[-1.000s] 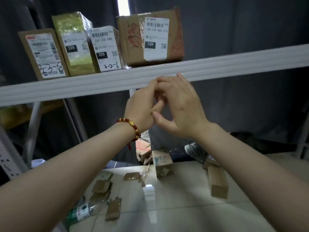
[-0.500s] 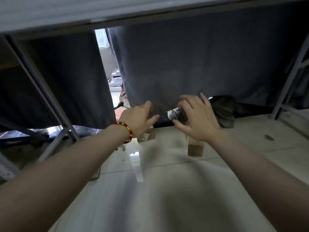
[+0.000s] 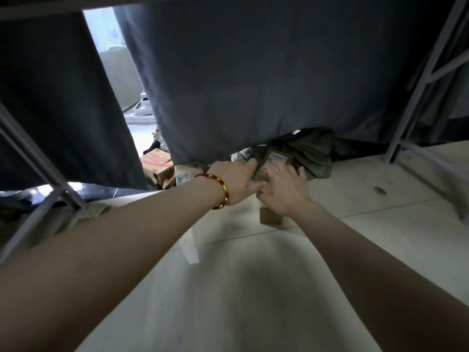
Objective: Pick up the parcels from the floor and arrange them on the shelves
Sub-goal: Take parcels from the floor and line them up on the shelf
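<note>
A brown parcel with a white label (image 3: pixel 277 160) lies on the floor at the foot of a dark curtain. My left hand (image 3: pixel 237 180), with a beaded bracelet at the wrist, reaches to the parcel's left side with finger and thumb stretched out. My right hand (image 3: pixel 285 193) lies over the parcel's near side with fingers spread. A plain brown box (image 3: pixel 270 219) sits on the tiles just under my right wrist. The shelf's underside (image 3: pixel 50 7) crosses the top left of the view; no shelved parcels show.
A red-printed carton (image 3: pixel 156 164) and a box with blue print (image 3: pixel 185 174) lie left of my hands by the curtain (image 3: pixel 253 85). Dark green cloth (image 3: pixel 312 153) is bunched behind the parcel. Grey shelf legs stand at left (image 3: pixel 35 171) and right (image 3: pixel 418 85). Pale floor tiles (image 3: pixel 228 288) spread in front.
My view has dropped from the shelf with its parcels to the floor. Both hands have come apart, moved down and forward, and now reach the labelled parcel under the curtain.
</note>
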Tool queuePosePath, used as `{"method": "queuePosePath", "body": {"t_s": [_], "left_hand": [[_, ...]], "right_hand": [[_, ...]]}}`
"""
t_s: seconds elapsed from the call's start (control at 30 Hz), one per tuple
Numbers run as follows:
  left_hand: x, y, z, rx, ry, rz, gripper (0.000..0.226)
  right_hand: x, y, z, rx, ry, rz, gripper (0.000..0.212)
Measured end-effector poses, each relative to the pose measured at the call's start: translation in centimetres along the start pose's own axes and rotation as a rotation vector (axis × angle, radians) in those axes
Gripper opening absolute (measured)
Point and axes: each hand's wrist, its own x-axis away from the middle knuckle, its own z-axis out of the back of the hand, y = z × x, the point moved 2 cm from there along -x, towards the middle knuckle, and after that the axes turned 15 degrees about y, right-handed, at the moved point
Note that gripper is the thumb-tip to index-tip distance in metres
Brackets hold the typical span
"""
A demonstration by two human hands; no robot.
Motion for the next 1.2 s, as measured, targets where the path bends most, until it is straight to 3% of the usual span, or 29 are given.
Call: {"method": "queuePosePath", "body": {"t_s": [0.17,0.27,0.4,0.67,0.83,1.03,1.2], "left_hand": [[-0.6,-0.2,-5.9,-0.046,-0.089,-0.002,0.057],[-1.6,-0.3,-9.5,0.004,-0.141,0.037,0.062],[-3.4,-0.1,-13.1,0.054,-0.148,0.094,0.06],[-4.9,-0.1,-17.4,0.112,-0.162,0.091,0.054],[-5.2,-0.9,-19.6,0.103,-0.176,0.112,0.051],[-5.5,-1.4,-21.3,0.17,-0.186,0.111,0.049],[-5.3,-1.1,-21.9,0.17,-0.183,0.093,0.049]], "right_hand": [[2.2,2.2,-4.3,-0.001,-0.173,-0.282,0.066],[2.6,2.9,-7.0,-0.019,-0.241,-0.354,0.074],[2.2,3.0,-9.8,-0.052,-0.253,-0.405,0.079],[0.0,2.1,-16.4,-0.062,-0.288,-0.515,0.059],[-0.3,1.8,-19.0,0.014,-0.26,-0.761,0.079],[-1.0,1.5,-20.3,0.001,-0.325,-0.714,0.064],[-1.7,1.8,-20.6,0.067,-0.356,-0.684,0.069]]}}
